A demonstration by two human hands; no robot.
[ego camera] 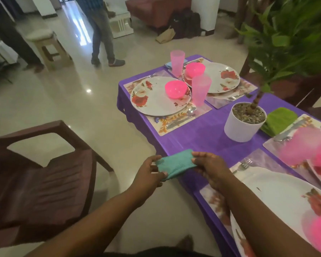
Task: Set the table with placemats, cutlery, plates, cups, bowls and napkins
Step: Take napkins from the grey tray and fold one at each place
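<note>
Purple cloth covers the counter (202, 138), which runs from the upper middle of the frame down to the lower right over a pale, glossy tiled floor (78, 108). Two settings near the top look complete, each with a placemat, floral plate (156, 101), pink bowl (176, 89) and pink cup (201, 89); cutlery lies beside them. A white plant pot (244, 123) stands right of centre, with a green napkin (280, 120) just beside it. Blurred pink cups and another plate (278, 193) fill the lower right. A brown chair (44, 179) sits at lower left, and two people stand at the upper left. Both hands pinch a folded teal napkin (175, 165) at the counter's near edge: the left hand (148, 173) grips its left end, the right hand (209, 167) its right end. The step in hand seems to be napkins, late in the task. Next, I judge, the napkin must be laid flat beside the nearest plate, clear of the fork (242, 166).
</note>
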